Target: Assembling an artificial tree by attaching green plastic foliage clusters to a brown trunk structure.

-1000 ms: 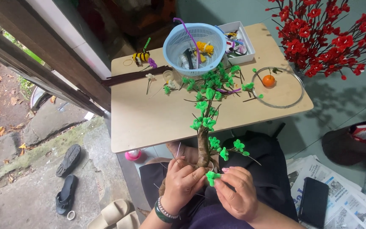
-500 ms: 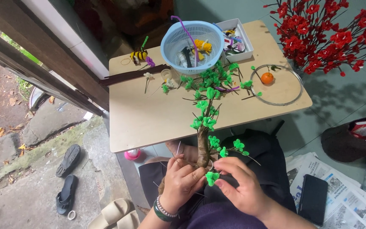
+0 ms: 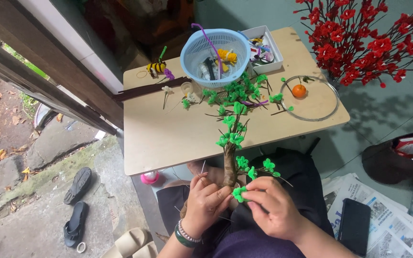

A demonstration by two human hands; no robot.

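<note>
Gripping the brown trunk of a small craft tree [image 3: 230, 143] low down, the left hand [image 3: 205, 203] had its fingers wrapped around the base, which rested in the person's lap, while the right hand [image 3: 268, 208] pinched a green leaf cluster [image 3: 239, 193] between thumb and fingertips just beside the trunk. A beaded bracelet [image 3: 184, 233] sat on the left wrist. To the right on the floor, a black phone [image 3: 354, 224] lay on newspapers [image 3: 388, 224]. The tree leaned away over the wooden counter [image 3: 178, 129] (its green tips reached the far side), where a blue basket [image 3: 216, 50] stood, a wire ring [image 3: 331, 107] with a small orange ball [image 3: 299, 91] near it. Red artificial flowers [image 3: 374, 43] rose at the far right.
</note>
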